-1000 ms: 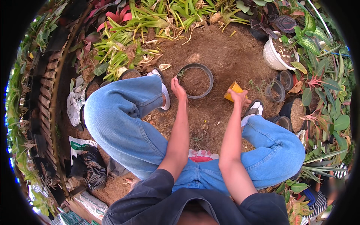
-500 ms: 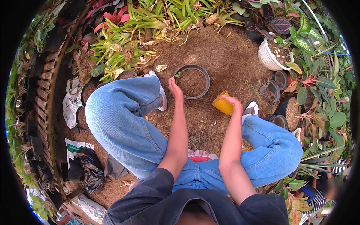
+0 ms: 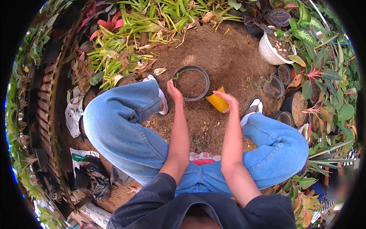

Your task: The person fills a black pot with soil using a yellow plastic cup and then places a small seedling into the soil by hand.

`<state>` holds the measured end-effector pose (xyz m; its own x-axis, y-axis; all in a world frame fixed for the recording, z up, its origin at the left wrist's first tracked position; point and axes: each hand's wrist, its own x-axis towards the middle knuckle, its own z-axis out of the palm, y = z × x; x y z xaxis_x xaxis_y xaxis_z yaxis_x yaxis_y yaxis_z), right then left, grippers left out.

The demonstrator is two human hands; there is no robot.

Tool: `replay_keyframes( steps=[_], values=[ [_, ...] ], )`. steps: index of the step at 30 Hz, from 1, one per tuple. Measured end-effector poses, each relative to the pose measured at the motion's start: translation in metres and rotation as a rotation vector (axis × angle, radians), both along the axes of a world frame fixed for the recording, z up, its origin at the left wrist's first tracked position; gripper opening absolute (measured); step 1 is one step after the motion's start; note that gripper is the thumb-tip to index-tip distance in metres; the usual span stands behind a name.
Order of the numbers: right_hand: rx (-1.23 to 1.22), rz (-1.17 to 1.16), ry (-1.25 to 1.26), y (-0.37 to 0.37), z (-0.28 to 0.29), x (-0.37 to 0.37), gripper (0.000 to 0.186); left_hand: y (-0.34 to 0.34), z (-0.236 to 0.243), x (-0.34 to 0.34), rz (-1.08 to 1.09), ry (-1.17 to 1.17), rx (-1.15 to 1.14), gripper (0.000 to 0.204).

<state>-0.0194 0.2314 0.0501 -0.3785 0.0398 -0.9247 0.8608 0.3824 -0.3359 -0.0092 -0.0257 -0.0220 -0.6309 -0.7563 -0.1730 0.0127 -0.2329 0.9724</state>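
Note:
A round black plastic pot (image 3: 207,87) filled with brown soil stands on the ground between my feet. My left hand (image 3: 174,91) cups the pot's left side, fingers together along its wall. Close to those fingertips, a small green seedling (image 3: 176,77) leans at the rim; whether the fingers touch it is hard to tell. My right hand (image 3: 230,102) grips a yellow ribbed plastic cup (image 3: 217,102), tilted with its mouth toward the pot, just off the pot's lower right. What the cup holds is hidden.
Loose soil (image 3: 221,45) spreads beyond the pot. To the right stand a white pot (image 3: 268,53) and several small black pots (image 3: 275,87). Leafy green plants (image 3: 114,53) crowd the far left. A black plastic bag (image 3: 97,179) lies beside my left leg.
My right hand has brought the yellow cup leftward and up, closer to the pot, and tipped it differently. My left hand stays by the pot's left side. The whole view has shifted slightly.

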Motion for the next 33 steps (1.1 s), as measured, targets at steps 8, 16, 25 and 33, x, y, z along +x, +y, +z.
replay_keyframes(
  steps=[8,16,25,33],
  values=[
    [-0.04,0.17,-0.194,0.002,0.029,-0.001,0.11,0.001,-0.005,0.002,0.004,-0.041,-0.011,0.031],
    [-0.227,-0.227,-0.03,-0.009,0.01,0.019,0.094,0.005,0.0,0.0,0.002,-0.007,0.002,0.032],
    [-0.28,-0.553,0.012,0.0,-0.006,0.014,0.1,0.004,-0.002,-0.001,0.001,-0.03,-0.003,0.032],
    [-0.335,-0.787,0.296,-0.001,-0.03,-0.018,0.094,0.005,0.002,0.0,-0.001,-0.019,-0.032,0.032]
  ],
)
